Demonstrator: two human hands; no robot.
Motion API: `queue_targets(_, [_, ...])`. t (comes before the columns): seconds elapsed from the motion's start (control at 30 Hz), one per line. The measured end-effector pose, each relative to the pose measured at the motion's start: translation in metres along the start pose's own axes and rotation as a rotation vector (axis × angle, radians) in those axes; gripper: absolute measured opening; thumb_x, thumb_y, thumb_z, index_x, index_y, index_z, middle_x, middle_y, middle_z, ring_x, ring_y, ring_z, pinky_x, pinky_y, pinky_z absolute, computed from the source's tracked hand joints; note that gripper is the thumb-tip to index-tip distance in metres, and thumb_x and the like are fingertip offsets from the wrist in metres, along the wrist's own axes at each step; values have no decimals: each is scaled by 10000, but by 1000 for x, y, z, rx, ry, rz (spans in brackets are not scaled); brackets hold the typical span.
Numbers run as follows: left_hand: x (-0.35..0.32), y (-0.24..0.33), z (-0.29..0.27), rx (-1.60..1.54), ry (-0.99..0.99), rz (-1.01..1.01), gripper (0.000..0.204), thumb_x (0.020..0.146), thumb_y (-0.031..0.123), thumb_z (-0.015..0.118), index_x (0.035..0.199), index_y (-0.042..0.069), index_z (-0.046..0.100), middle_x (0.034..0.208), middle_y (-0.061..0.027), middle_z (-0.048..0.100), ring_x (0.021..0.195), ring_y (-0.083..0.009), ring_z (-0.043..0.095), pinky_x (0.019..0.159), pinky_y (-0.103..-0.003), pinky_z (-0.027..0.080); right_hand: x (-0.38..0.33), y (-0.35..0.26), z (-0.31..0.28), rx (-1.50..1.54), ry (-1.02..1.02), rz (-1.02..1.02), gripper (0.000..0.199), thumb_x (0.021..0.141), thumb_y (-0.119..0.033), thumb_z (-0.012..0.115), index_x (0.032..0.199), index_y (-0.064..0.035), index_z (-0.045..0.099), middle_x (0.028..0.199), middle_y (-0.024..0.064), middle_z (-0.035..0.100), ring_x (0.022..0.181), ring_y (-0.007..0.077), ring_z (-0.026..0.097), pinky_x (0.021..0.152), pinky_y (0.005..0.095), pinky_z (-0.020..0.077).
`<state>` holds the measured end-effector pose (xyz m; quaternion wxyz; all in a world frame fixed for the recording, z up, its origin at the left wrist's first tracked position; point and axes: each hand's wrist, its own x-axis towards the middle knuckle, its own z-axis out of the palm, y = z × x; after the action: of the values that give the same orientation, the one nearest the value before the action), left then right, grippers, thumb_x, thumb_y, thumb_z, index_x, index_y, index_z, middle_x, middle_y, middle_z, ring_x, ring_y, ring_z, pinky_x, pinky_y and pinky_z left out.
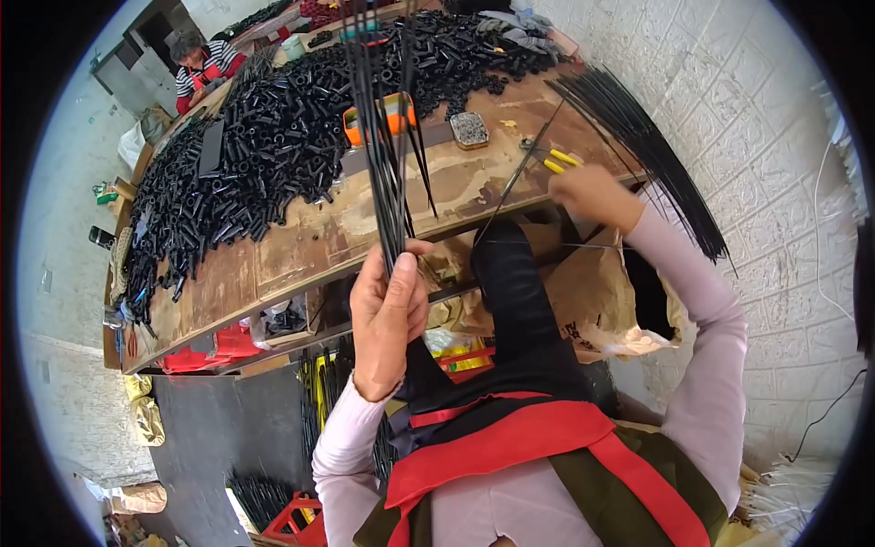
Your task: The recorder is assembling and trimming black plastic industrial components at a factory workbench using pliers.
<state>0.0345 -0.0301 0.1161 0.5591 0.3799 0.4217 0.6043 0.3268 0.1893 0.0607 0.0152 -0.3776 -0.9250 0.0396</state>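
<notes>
Your worktable (273, 264): heap of tubes (255, 155) on the left, bundle of rods (647, 150) on the right.
The heap spreads along the table's far side too, with a box (351, 129) at its near edge, a tin (469, 130) right of that, and pliers (561, 161) farther right, beside your right hand (597, 196). Gloves (519, 36) lie beyond the tin; the bundle lies between pliers and wall (766, 137). Your left hand (387, 314) is before the near edge. Below that edge, right of your leg, is a paper bag (592, 292); another person (205, 73) is at far left, behind the heap.
</notes>
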Motion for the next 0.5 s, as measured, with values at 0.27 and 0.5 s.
queue_targets(0.27, [0, -5, -3, 38, 76, 0, 223, 1030, 225, 485, 1149, 44, 538, 596, 88, 317, 461, 2, 239, 410, -186, 170, -51, 30, 59, -9, -196, 6, 268, 715, -246, 747, 923, -77, 726, 791, 160, 681, 808, 310, 680, 722, 449, 521])
queue_targets(0.5, [13, -5, 4, 23, 27, -22, 211, 1030, 202, 477, 1149, 37, 534, 595, 89, 315, 466, 5, 238, 414, -184, 173, -78, -4, -17, 226, -389, 296, 168, 834, -196, 678, 898, -44, 712, 638, 98, 645, 588, 205, 661, 587, 341, 518])
